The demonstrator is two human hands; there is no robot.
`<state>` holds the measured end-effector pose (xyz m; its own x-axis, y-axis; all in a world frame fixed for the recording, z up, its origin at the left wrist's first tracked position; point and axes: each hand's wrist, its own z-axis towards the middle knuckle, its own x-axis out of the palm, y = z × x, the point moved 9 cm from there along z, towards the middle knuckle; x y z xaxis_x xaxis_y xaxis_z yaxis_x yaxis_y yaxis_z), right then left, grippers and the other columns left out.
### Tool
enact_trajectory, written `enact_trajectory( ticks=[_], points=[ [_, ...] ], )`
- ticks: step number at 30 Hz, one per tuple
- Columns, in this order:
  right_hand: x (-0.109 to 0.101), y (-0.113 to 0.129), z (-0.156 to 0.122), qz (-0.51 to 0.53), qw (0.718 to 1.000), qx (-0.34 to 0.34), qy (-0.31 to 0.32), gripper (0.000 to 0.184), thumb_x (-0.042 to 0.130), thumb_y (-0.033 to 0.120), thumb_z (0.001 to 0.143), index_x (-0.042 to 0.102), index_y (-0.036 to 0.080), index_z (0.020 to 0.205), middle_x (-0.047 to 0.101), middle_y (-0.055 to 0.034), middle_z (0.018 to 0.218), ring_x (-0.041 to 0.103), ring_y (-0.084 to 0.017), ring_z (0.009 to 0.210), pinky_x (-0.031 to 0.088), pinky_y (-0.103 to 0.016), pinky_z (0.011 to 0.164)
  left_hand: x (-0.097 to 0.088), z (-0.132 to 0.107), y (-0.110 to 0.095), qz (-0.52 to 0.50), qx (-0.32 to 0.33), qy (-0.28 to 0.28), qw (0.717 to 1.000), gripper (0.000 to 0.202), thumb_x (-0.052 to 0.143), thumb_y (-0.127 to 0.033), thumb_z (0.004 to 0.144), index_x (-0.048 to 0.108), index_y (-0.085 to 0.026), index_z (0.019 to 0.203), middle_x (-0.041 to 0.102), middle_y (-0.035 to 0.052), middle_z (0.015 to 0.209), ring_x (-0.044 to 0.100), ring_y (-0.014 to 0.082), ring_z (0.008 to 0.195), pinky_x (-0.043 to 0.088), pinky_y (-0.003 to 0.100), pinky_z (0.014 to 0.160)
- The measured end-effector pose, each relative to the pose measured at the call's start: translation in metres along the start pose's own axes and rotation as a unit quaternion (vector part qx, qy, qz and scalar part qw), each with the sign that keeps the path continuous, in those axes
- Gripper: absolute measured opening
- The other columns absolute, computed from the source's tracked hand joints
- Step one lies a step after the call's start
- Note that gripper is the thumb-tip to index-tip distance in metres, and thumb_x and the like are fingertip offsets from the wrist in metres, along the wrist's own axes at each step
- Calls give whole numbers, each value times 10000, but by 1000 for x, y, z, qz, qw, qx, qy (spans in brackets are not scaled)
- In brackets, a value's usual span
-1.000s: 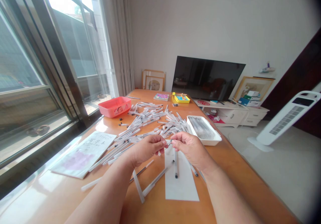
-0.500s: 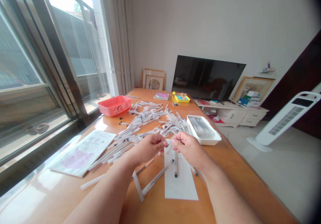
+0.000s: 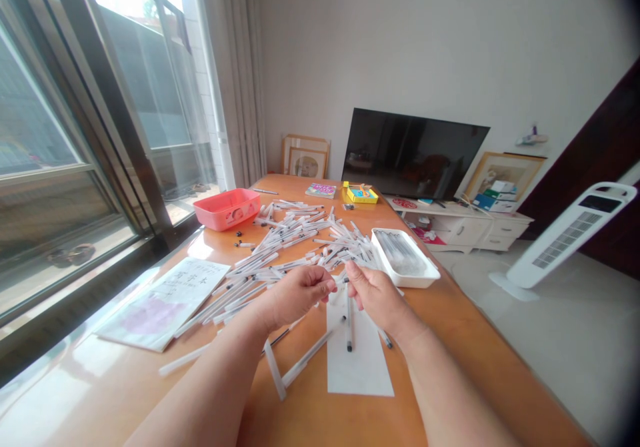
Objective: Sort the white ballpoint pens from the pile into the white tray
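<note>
My left hand [image 3: 303, 293] is closed in a pinch above the table, near the top edge of a white paper strip [image 3: 361, 375]. Whatever lies between its fingertips is too small to make out. Close beside it, my right hand [image 3: 375, 293] has its fingers curled and its thumb raised. A small dark bit shows by its fingertips; I cannot tell whether it is held. Below the hands, a clear pen with a black end [image 3: 349, 330] lies on the paper. Another clear pen [image 3: 313, 355] crosses the paper's left edge, touching a loose translucent cap [image 3: 275, 370].
A large heap of pens and pen parts [image 3: 285, 240] spreads across the wooden table [image 3: 490, 380]. A white tray [image 3: 417, 279] with clear and grey pen parts stands right, a red basket [image 3: 225, 215] back left. A notebook [image 3: 165, 303] lies left, a yellow box [image 3: 363, 197] farther back.
My right hand's thumb has lifted and its fingertips have drawn slightly apart from my left hand. The left hand keeps its pinch. The view has shifted a little.
</note>
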<state>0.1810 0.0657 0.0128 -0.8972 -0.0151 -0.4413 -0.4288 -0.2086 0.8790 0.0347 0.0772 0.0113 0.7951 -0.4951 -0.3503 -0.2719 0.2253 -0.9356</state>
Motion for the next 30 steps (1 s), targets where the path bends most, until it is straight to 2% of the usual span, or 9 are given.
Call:
enact_trajectory(
  ticks=[4, 7, 12, 17, 21, 25, 27, 30],
  points=[
    [-6, 7, 0, 15, 999, -33, -8, 422, 437, 589, 980, 625, 233, 854, 643, -8, 731, 568, -178, 682, 430, -299, 652, -3, 0, 2, -3, -4, -2, 1000, 317, 577, -475, 895, 644, -171, 836, 655, 35, 782, 572, 159, 733, 450, 277, 708],
    [-4, 12, 0, 13, 998, -56, 5, 324, 523, 531, 956, 623, 229, 894, 668, -9, 815, 576, -178, 738, 439, -293, 683, -5, 0, 1, 6, -3, -6, 1000, 307, 585, -469, 887, 643, -173, 832, 658, 35, 776, 577, 162, 731, 452, 276, 702],
    [0, 14, -2, -50, 996, -78, -7, 374, 474, 511, 979, 535, 231, 739, 530, 26, 641, 483, -156, 629, 375, -274, 597, -3, 0, 1, 25, -2, -12, 1000, 233, 588, -401, 878, 642, -181, 826, 662, 30, 761, 589, 165, 720, 455, 276, 687],
    [2, 6, -1, -43, 998, -44, -16, 476, 445, 592, 971, 446, 233, 659, 413, 38, 576, 401, -146, 569, 317, -275, 538, 0, 0, -1, 37, 14, -15, 999, 217, 586, -394, 880, 644, -189, 840, 660, 21, 761, 590, 161, 720, 456, 270, 686],
    [-1, 4, 0, -17, 999, -24, -14, 492, 395, 615, 984, 499, 235, 689, 469, 28, 578, 457, -156, 573, 352, -283, 564, -1, 0, -4, 38, 6, -11, 999, 241, 555, -399, 896, 631, -183, 824, 661, 27, 767, 592, 164, 724, 454, 272, 685],
    [-4, 14, -2, -20, 998, -61, -7, 402, 419, 560, 997, 577, 236, 819, 602, 8, 716, 535, -168, 667, 402, -288, 639, -4, -1, -4, 40, -3, -13, 999, 250, 536, -393, 908, 635, -179, 824, 668, 30, 769, 596, 166, 731, 453, 276, 698],
    [-3, 18, -3, -29, 996, -79, 1, 368, 445, 535, 994, 572, 233, 826, 607, 8, 733, 533, -165, 679, 400, -282, 640, -4, -1, -1, 42, -3, -13, 999, 251, 529, -390, 914, 640, -180, 831, 671, 29, 776, 598, 165, 734, 450, 275, 696],
    [-2, 19, -5, -69, 993, -94, -14, 377, 448, 516, 995, 513, 234, 754, 532, 28, 644, 476, -153, 620, 358, -270, 588, -2, 1, 4, 55, 4, -11, 998, 266, 543, -417, 914, 640, -182, 835, 671, 27, 773, 594, 161, 729, 442, 269, 680]
  ],
)
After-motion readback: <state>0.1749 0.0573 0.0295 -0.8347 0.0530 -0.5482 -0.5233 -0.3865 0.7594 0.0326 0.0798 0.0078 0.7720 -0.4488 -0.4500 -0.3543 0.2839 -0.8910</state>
